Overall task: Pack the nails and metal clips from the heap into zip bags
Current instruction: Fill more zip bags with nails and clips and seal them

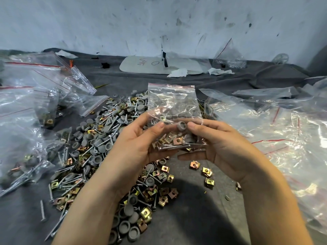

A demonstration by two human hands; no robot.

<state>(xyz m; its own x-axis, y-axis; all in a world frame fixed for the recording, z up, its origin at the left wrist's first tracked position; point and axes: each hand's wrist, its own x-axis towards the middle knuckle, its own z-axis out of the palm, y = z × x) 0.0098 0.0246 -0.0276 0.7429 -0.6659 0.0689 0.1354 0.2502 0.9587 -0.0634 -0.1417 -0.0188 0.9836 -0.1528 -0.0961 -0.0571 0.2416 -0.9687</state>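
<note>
Two hands: I see the left hand point(141, 140) and the right hand point(223, 147) holding one zip bag point(174, 101) up over the heap point(106, 138), in the middle of my view.
Left fingers: curled under the bottom of the bag, with the thumb pressed on its front.
Right fingers: curled under the bag too, with the thumb pressed on the front just beside a grey cap point(181, 125) inside.
Bag look: clear and crinkly, with a thin red line along the top. I can't tell if the top is zipped.
Inside the bag: long silver nails point(177, 148) lie flat at the bottom, with gold clips point(177, 140) on them.
Heap: nails, square gold clips and round grey caps all mixed up on a dark grey cloth point(203, 214).
Left side: full bags point(26, 138) with the same bits in them.
Right side: flat clear bags point(283, 129) in a pile.
Writing: a white board point(141, 66) by the wall point(159, 20) has black marker marks. I can read a round "O". The rest is too messy for me.
</note>
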